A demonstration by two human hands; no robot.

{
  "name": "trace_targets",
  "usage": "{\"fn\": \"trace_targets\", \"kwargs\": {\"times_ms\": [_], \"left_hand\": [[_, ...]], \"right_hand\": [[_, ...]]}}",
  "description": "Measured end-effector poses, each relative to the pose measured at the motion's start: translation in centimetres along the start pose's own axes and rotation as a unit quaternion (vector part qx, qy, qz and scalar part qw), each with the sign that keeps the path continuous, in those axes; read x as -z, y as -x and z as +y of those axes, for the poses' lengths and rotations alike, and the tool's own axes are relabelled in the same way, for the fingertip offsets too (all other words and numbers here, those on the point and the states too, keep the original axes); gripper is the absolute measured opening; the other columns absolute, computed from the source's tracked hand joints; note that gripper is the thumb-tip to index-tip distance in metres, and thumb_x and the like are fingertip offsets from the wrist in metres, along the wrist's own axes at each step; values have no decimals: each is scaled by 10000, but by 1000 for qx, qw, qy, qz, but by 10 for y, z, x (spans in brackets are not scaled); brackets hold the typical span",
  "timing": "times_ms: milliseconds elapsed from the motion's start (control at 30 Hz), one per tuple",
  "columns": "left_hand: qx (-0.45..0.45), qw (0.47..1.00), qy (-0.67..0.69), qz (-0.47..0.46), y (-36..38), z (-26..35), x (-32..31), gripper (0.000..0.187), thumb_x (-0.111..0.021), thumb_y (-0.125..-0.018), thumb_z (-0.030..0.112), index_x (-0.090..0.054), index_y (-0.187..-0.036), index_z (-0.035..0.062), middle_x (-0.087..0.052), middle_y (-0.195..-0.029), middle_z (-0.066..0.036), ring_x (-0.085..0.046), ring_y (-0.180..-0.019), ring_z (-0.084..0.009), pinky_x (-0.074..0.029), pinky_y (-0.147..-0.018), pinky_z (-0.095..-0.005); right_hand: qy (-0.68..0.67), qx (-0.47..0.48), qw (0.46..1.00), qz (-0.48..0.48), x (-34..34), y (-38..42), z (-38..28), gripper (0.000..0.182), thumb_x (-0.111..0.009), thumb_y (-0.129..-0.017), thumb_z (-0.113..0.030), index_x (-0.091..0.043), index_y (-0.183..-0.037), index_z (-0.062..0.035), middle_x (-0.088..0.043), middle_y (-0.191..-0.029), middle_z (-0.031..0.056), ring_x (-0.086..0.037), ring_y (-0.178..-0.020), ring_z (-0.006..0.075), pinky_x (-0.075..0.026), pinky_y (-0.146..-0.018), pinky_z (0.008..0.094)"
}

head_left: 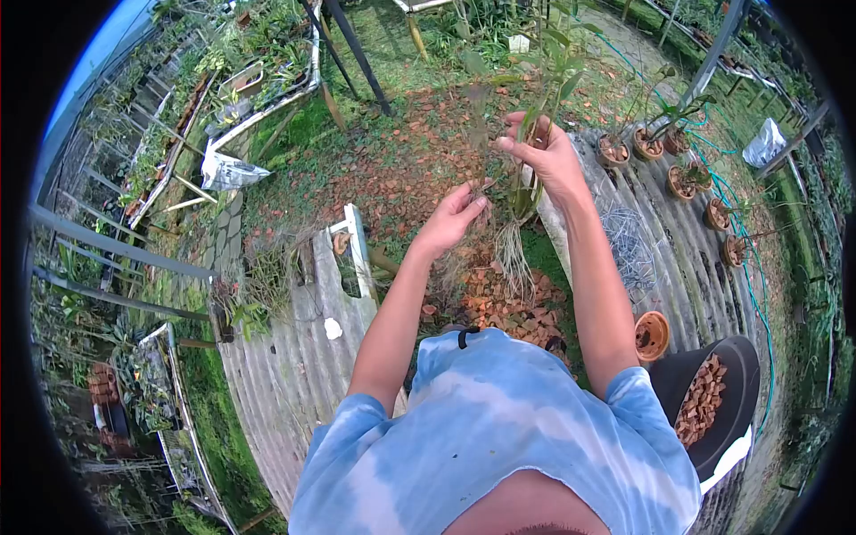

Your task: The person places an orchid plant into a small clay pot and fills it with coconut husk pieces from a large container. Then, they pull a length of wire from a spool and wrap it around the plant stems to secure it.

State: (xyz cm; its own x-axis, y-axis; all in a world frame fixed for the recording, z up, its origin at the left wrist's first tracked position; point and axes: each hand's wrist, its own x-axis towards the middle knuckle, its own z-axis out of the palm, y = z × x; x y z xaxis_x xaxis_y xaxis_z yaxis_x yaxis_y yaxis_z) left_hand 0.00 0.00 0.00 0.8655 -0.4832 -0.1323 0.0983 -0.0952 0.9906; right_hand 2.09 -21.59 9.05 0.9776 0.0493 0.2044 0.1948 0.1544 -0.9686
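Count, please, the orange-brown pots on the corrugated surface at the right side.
7: three pots at the far end, three more along the right edge, and one pot beside the black tub. The tub or leaves may hide others.

Left arm: bare forearm (392, 316), stretched forward and slanting inward.
Left wrist: nearly straight.
Left hand (453, 217): thumb and forefinger drawn together in a pinch, tips towards the right hand.
Right arm: bare forearm (596, 285), extended forward, farther out than the left.
Right wrist: bent inward.
Right hand (548, 160): fingers curled, thumb pointing left.
Spacing: hands near each other, apart.
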Motion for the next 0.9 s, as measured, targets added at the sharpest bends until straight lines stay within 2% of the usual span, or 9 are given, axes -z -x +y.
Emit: {"fn": "trace_targets", "kwargs": {"times_ms": [167, 333, 433, 467, 600, 700, 733, 833, 900], "left_hand": [[10, 998, 15, -63, -20, -21, -46, 539, -573, -1066, 229, -395, -1559, 102, -602, -1338, -27, -552, -1211, -114, -419, -1055, -311], [-22, 995, 49, -89, -30, -21, -49, 605, -583, -1048, 181, -325, -1571, 21, -568, -1403, -54, -537, -1235, -133, -398, -1079, -288], [-21, 996, 56, -67, -27, -15, -35, 665, -618, -1027, 214, -307, -1570, -10, -564, -1414, -58, -530, -1255, -142, -384, -1103, -291], [-17, 984, 150, -91, -23, -11, -32, 724, -737, -949, 197, -365, -1531, -21, -583, -1379, -59, -549, -1238, -150, -408, -1103, -321], [-127, 988, 44, -74, -21, -2, -37, 670, -863, -818, 85, -488, -1366, -6, -647, -1252, -94, -635, -1125, -173, -524, -982, -353], [-92, 992, 57, -59, -25, -10, -36, 557, -813, -871, 76, -499, -1323, -11, -686, -1160, -100, -680, -1025, -174, -551, -914, -333], [-86, 992, 79, -54, -21, -8, -38, 412, -767, -914, 65, -516, -1234, 0, -693, -1026, -85, -696, -899, -169, -565, -837, -334], [-67, 990, 78, -93, -19, -6, -31, 327, -746, -934, 69, -512, -1156, 21, -664, -962, -76, -685, -831, -162, -562, -769, -334], [-81, 989, 81, -90, -22, -9, -29, 272, -721, -965, 118, -504, -1103, 31, -640, -915, -66, -658, -791, -153, -552, -728, -328]], "right_hand": [[39, 28, 997, 60, 30, 12, -19, 569, -904, -788, -186, -627, -1265, -49, -634, -993, -9, -610, -874, 94, -488, -760, 259], [28, 51, 996, 68, 17, 6, -28, 521, -874, -826, -194, -610, -1246, -35, -625, -868, -33, -543, -672, 73, -398, -601, 221], [-24, 75, 994, 70, 1, 6, -30, 474, -858, -830, -210, -621, -1195, -20, -716, -953, 38, -668, -855, 101, -507, -769, 263], [54, 61, 993, 83, -3, 7, -33, 451, -834, -849, -197, -616, -1196, -9, -722, -983, 45, -669, -865, 101, -514, -774, 271], [38, 95, 991, 83, -16, -6, -18, 429, -844, -845, -230, -644, -1155, -11, -718, -993, 34, -660, -879, 98, -519, -773, 280], [62, 83, 991, 84, -26, -5, -21, 487, -834, -876, -223, -598, -1245, -10, -671, -928, -8, -619, -807, 81, -499, -732, 259], [101, 44, 991, 81, -25, -4, -24, 498, -805, -909, -251, -586, -1282, -5, -674, -1015, 18, -654, -915, 104, -533, -833, 278], [74, 68, 991, 83, -22, -1, -15, 564, -768, -942, -308, -551, -1361, 0, -662, -1143, 59, -644, -1034, 125, -529, -914, 291], [86, 39, 992, 78, -13, 14, -14, 708, -668, -979, -482, -467, -1473, -17, -616, -1321, 124, -584, -1240, 196, -472, -1053, 374]]}}
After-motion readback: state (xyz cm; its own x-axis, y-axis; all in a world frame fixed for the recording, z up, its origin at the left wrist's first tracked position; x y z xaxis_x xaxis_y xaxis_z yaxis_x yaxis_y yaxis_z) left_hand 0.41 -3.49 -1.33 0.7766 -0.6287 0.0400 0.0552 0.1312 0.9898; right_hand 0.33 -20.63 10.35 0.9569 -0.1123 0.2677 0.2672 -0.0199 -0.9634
